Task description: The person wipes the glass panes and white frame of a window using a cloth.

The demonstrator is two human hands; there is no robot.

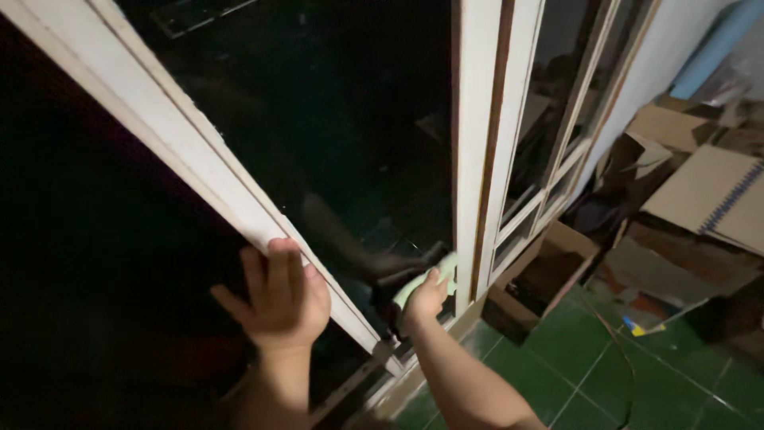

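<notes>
Left hand [274,299]: fingers curled over the edge of the white wooden door frame [199,171], looks like it's steadying the panel. Right hand [424,301]: fingers closed on a pale green cloth [434,279], pressed flat to the dark glass pane [334,119] low down near the bottom rail, probably for wiping contact. Further right: open brown cardboard box [535,279] on green floor tiles [637,374], contents too dark to tell. Flattened cardboard pile [700,191] behind it.
</notes>
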